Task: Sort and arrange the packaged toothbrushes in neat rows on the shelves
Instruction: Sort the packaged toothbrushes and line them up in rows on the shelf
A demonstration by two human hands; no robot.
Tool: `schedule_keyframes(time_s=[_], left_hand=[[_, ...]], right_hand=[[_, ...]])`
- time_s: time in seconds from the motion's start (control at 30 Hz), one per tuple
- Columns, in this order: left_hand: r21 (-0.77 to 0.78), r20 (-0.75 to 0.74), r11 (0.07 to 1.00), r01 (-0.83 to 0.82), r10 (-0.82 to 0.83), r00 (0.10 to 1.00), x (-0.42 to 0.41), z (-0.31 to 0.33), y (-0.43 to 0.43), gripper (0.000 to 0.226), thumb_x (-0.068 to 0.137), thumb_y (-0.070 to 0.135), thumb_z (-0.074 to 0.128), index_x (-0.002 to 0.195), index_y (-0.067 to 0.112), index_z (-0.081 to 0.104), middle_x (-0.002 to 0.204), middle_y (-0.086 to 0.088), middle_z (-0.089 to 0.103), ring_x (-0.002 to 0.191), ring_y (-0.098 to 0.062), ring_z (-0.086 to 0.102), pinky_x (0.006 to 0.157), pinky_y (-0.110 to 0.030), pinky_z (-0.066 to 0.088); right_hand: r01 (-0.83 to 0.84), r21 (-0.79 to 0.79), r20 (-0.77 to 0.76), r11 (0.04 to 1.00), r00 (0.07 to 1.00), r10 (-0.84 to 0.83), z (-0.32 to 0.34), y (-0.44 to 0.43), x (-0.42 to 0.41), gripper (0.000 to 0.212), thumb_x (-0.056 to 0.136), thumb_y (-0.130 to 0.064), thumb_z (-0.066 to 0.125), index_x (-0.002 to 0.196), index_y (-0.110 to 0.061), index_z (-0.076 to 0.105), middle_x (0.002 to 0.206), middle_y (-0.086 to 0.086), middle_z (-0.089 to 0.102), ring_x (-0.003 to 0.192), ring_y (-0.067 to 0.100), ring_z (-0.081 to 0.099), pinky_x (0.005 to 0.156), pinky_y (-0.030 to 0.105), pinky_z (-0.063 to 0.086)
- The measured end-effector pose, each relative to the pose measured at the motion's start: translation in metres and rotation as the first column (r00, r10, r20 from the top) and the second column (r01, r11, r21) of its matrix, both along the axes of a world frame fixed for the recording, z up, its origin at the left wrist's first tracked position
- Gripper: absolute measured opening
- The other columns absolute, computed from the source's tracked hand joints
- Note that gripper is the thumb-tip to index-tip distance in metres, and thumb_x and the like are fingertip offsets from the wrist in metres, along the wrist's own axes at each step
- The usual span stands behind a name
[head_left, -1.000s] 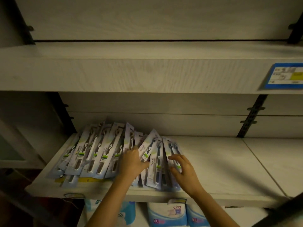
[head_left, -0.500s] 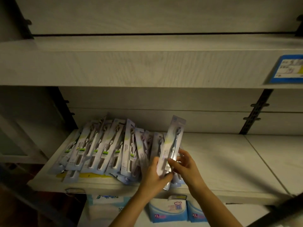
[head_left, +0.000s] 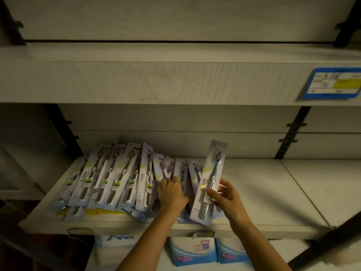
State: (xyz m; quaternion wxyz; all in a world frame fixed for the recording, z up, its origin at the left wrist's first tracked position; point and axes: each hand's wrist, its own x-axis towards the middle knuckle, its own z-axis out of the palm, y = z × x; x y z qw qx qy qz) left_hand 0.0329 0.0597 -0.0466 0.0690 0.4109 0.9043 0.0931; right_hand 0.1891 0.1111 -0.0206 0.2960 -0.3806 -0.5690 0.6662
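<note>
The shelf (head_left: 254,192) spans the lower frame, and the pile (head_left: 117,178) leans across its left-centre. One pack (head_left: 212,173) tilts up at centre, its lower edge pinched by the right hand (head_left: 228,198). The left hand (head_left: 172,192) lies on the pile; I cannot tell if it grips. The packs look light, stiff and slick, best held by the card edges.

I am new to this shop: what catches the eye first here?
A long pale blister-packed toothbrush stands out, gripped by the right hand above the pale wooden middle shelf. Left of it, a crowded leaning row of similar toothbrush packs fills the shelf's left end, the left hand touching them. A blue price label sits on the upper shelf edge, far right.
</note>
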Motion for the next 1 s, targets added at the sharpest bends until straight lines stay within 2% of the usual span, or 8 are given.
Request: schedule_keyframes(time_s=[0.17,0.3,0.43,0.57,0.63,0.77,0.83,1.0], left_hand=[[0.131,0.063,0.989,-0.068,0.06,0.996,-0.006,-0.007,-0.001,0.069,0.075,0.033,0.07,0.13,0.005,0.037,0.134,-0.013,0.045,0.126,-0.028,0.038,0.103,-0.033,0.039],[0.36,0.289,0.917,-0.169,0.063,0.955,-0.012,-0.006,-0.017,0.052,0.071,0.023,0.076,0.111,0.012,0.044,0.112,-0.009,0.056,0.097,-0.023,0.06,0.075,-0.03,0.054],[0.558,0.552,0.783,-0.275,-0.103,0.828,-0.01,0.004,-0.034,0.038,0.074,0.014,0.076,0.103,0.012,0.052,0.093,0.004,0.063,0.088,-0.015,0.063,0.06,-0.008,0.047],[0.55,0.764,0.755,-0.356,-0.284,0.579,0.006,0.018,-0.045,0.03,0.082,0.015,0.067,0.11,0.02,0.057,0.101,0.004,0.067,0.096,-0.012,0.065,0.073,-0.017,0.053],[0.539,0.805,0.759,-0.365,-0.338,0.487,0.017,0.022,-0.045,0.031,0.084,0.013,0.063,0.114,0.02,0.055,0.104,0.004,0.066,0.093,-0.006,0.065,0.068,-0.016,0.054],[0.534,0.834,0.748,-0.394,-0.389,0.392,0.039,0.025,-0.035,0.029,0.086,0.009,0.06,0.112,0.02,0.055,0.103,0.005,0.065,0.089,-0.002,0.064,0.063,-0.011,0.052],[0.535,0.835,0.751,-0.388,-0.398,0.381,0.056,0.025,-0.026,0.031,0.087,0.011,0.059,0.116,0.02,0.054,0.11,0.002,0.064,0.1,-0.009,0.061,0.071,-0.016,0.052],[0.537,0.834,0.749,-0.387,-0.403,0.376,0.107,0.025,0.004,0.029,0.087,0.01,0.058,0.113,0.022,0.055,0.107,0.002,0.064,0.098,-0.01,0.061,0.07,-0.018,0.049]], right_hand=[[-0.013,-0.018,0.001,1.0,1.0,0.013,-0.003,0.001,0.003,0.036,0.084,-0.011,0.064,0.117,-0.017,0.05,0.099,0.009,0.066,0.084,0.017,0.066,0.054,0.014,0.05],[-0.029,-0.037,0.019,0.999,0.999,0.03,-0.007,0.001,0.004,0.033,0.085,-0.012,0.063,0.115,-0.018,0.053,0.097,0.008,0.067,0.085,0.017,0.068,0.06,0.02,0.053],[-0.027,-0.033,0.025,0.999,0.999,0.028,-0.007,0.001,0.005,0.03,0.085,-0.014,0.063,0.113,-0.019,0.055,0.094,0.006,0.068,0.08,0.014,0.07,0.058,0.017,0.053],[-0.016,-0.003,0.006,1.0,1.0,0.016,-0.005,-0.001,0.011,0.033,0.085,-0.017,0.062,0.117,-0.021,0.054,0.099,0.008,0.069,0.087,0.016,0.07,0.063,0.021,0.055],[0.005,0.009,-0.014,1.0,1.0,-0.004,-0.004,-0.003,0.017,0.031,0.086,-0.017,0.061,0.114,-0.027,0.054,0.099,0.006,0.069,0.086,0.013,0.07,0.061,0.019,0.055],[0.079,0.035,-0.037,0.996,0.996,-0.077,-0.004,0.001,0.041,0.029,0.086,-0.018,0.06,0.11,-0.034,0.053,0.097,0.003,0.07,0.087,0.012,0.07,0.063,0.023,0.056],[0.098,0.038,-0.04,0.994,0.995,-0.097,-0.003,0.006,0.059,0.029,0.085,-0.018,0.061,0.109,-0.034,0.054,0.1,0.002,0.07,0.089,0.011,0.069,0.063,0.022,0.056],[0.106,0.053,-0.028,0.993,0.994,-0.105,-0.001,0.03,0.11,0.032,0.085,-0.023,0.061,0.11,-0.04,0.051,0.107,-0.005,0.066,0.092,0.005,0.067,0.063,0.019,0.054]])
